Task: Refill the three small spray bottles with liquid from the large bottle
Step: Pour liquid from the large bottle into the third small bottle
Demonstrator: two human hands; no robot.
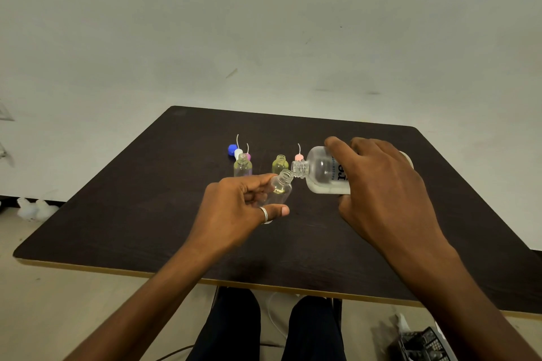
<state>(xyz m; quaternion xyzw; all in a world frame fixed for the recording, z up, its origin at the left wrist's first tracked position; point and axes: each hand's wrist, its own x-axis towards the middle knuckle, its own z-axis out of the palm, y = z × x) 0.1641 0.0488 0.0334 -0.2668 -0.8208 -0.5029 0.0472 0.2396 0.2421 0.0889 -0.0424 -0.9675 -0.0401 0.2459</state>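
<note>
Table, three small bottles

Table, matt dark wood grain; large bottle I hold, clear glossy plastic; my ring, polished metal.

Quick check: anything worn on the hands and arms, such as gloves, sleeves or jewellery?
No gloves on either hand. The left hand wears a plain silver ring on one digit; the right hand shows no ring. The forearms are uncovered as far as the frame shows: no sleeves, watch or bracelet in view.
</note>
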